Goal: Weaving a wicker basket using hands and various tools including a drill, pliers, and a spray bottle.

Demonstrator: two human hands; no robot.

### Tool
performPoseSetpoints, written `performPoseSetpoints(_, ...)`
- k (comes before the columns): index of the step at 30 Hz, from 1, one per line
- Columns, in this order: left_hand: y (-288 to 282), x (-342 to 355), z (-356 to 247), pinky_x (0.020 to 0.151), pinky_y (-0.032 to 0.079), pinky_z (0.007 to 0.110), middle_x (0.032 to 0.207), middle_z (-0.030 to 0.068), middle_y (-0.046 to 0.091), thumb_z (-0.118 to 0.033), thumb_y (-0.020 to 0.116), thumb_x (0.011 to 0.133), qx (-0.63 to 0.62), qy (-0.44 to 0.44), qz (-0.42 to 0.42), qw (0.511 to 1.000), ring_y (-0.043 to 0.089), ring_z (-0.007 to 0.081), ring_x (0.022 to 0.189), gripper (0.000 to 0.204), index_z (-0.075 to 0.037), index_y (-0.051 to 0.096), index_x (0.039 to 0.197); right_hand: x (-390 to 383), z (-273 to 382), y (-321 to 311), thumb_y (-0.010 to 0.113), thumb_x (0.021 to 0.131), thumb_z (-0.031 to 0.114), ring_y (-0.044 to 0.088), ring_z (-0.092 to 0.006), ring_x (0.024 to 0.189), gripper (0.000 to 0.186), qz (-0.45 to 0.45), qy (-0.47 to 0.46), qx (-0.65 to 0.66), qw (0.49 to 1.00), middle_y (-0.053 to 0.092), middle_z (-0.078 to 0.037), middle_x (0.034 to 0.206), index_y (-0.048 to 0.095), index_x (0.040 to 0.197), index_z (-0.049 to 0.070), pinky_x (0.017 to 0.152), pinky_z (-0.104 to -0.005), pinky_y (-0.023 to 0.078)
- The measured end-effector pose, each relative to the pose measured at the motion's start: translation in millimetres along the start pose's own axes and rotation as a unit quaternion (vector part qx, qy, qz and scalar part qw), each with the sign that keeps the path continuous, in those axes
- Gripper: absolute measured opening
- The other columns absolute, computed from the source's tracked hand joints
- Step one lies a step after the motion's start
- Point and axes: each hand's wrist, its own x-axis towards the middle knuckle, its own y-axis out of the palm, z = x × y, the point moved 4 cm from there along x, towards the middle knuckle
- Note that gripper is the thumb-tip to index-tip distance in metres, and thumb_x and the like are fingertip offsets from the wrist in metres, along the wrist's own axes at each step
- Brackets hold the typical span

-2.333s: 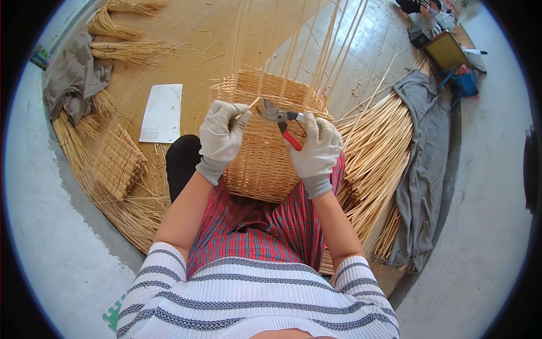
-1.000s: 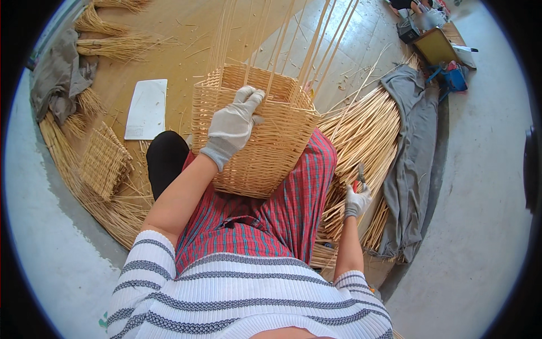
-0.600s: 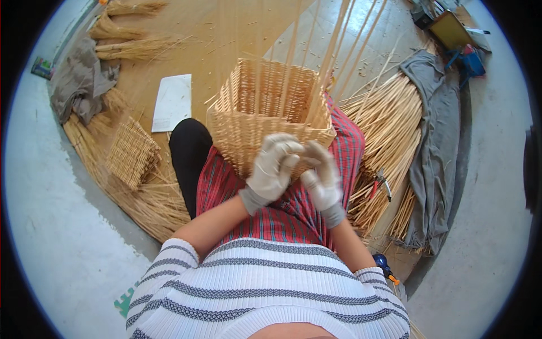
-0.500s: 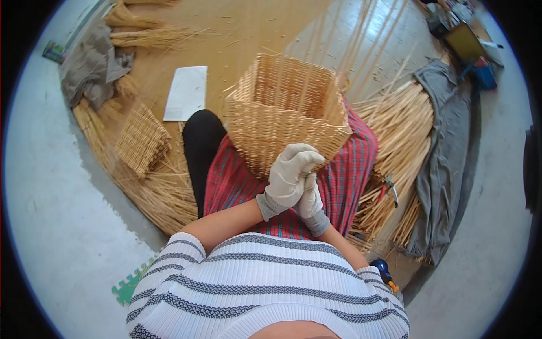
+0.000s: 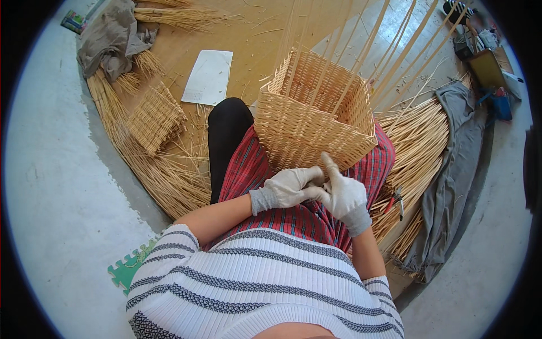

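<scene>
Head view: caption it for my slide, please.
Gloved hands touching before an open wicker basket, shears lying on pale stalks.

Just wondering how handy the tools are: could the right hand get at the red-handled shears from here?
Probably yes: the shears lie on the cane bundle, to the right of the right hand, with nothing seen covering them. That hand, close to the left hand, shows no tool.

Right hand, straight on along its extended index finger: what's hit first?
Likely the near wall of the woven basket. The right hand has its index finger aimed at it, and the fingertip overlaps the wall's lower part in view; touching or a gap, I can't tell.
</scene>
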Motion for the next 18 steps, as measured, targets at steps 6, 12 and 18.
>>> performPoseSetpoints(6, -37, 1, -1, 0.065, 0.051, 0.029, 0.081, 0.0045, 0.061, -0.021, 0.067, 0.094, -0.227, -0.026, -0.029, 0.973, 0.062, 0.0132, 0.073, 0.018, -0.004, 0.062, 0.097, -14, -35, -30, 0.069, 0.076, 0.067, 0.070, -0.0276, 0.075, 0.074, -0.061, 0.056, 0.030, 0.996, 0.071, -0.007, 0.077, 0.062, 0.129, 0.016, 0.068, -0.0386, 0.054)
performPoseSetpoints(12, -178, -13, 39, 0.058, 0.048, 0.022, 0.073, -0.0006, 0.055, -0.025, 0.057, 0.102, -0.225, -0.082, -0.389, 0.890, 0.051, 0.0069, 0.059, 0.019, -0.006, 0.059, 0.099, -33, -119, -101, 0.067, 0.089, 0.048, 0.059, -0.0290, 0.072, 0.045, -0.294, 0.173, -0.060, 0.938, 0.060, -0.011, 0.078, 0.067, 0.086, 0.003, 0.068, -0.0389, 0.047)
performPoseSetpoints(18, -184, 10, 48, 0.059, 0.046, 0.023, 0.082, 0.0022, 0.065, -0.018, 0.070, 0.093, -0.015, -0.071, -0.458, 0.886, 0.057, 0.0081, 0.066, 0.019, -0.001, 0.068, 0.103, -32, -158, -103, 0.070, 0.085, 0.046, 0.063, -0.0319, 0.080, 0.040, -0.344, 0.185, -0.044, 0.920, 0.064, -0.013, 0.083, 0.068, 0.085, 0.006, 0.071, -0.0402, 0.048)
